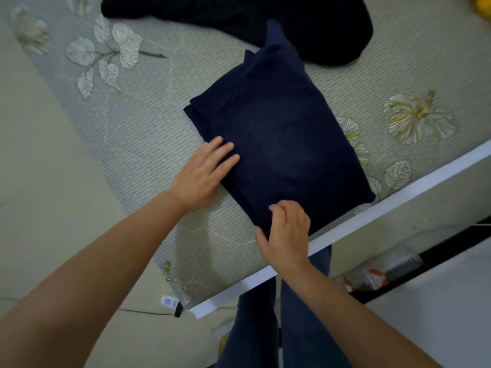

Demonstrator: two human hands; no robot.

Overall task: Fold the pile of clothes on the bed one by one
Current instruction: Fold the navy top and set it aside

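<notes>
Left hand [204, 173] flat, right hand [288, 231] pinching the folded navy-blue cloth garment [279, 144] — nearly finished, I judge — the black crumpled clothes [305, 25] wait unfolded on the bed [148, 123].

Single head view, close above both hands, facing steeply down; bed [159, 123] ahead of them, floor [34, 155] off beyond the left hand [202, 176].

**Counting What Is Lying on the Bed**

Two garments are lying on the bed [148, 134]: one navy folded garment [279, 144] and one black garment [305, 25] (bunched, so possibly more than one piece). Two hands are showing, the left hand [203, 175] and the right hand [287, 235]. One yellow item [483, 6] is peeking in at the corner.
</notes>
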